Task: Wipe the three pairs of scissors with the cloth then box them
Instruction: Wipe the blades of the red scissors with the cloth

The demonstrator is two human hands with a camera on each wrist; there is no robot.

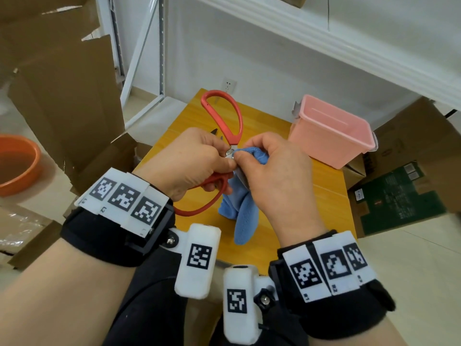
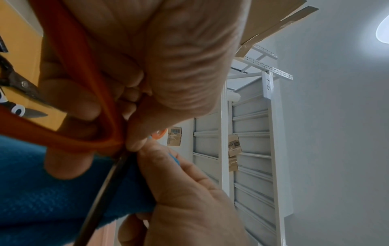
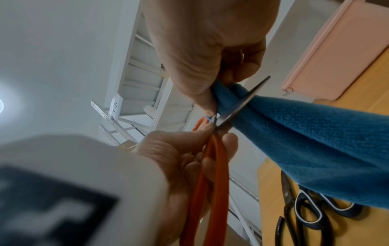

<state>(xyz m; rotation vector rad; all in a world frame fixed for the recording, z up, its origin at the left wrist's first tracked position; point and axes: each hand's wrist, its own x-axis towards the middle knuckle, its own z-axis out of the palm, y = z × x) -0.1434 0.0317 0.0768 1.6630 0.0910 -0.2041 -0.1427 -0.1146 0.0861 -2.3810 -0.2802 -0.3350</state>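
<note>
In the head view, the left hand (image 1: 189,161) grips the large red-handled steel scissors (image 1: 224,116) near the pivot, fingers curled round the lower handle loop; this likely fixes the tool above the yellow wooden table (image 1: 324,186) so the blades can be rubbed without swinging. The right hand (image 1: 272,176) pinches the blue microfibre cloth (image 1: 243,216) round the blade just beside the pivot, with the loose end of the cloth hanging toward the table. The empty pink plastic storage box (image 1: 331,131) stands near on the right side of the table, open and within reach for boxing; nothing lies between it and the hands. Brown cardboard cartons (image 1: 64,91) and an orange plastic basin (image 1: 17,166) stand on the floor to the left, well apart. In the left wrist view, the left hand's fingers (image 2: 69,98) wrap the red handle, and the dark blade edge runs down into the cloth fold. In the right wrist view, the thumb and fingers clamp cloth on both faces of the blade, whose tip projects bare beyond the fold: a cut hazard. Two dark-handled pairs of scissors (image 3: 303,208) lie on the table below, partly under the hanging cloth, apparently not yet boxed.
</note>
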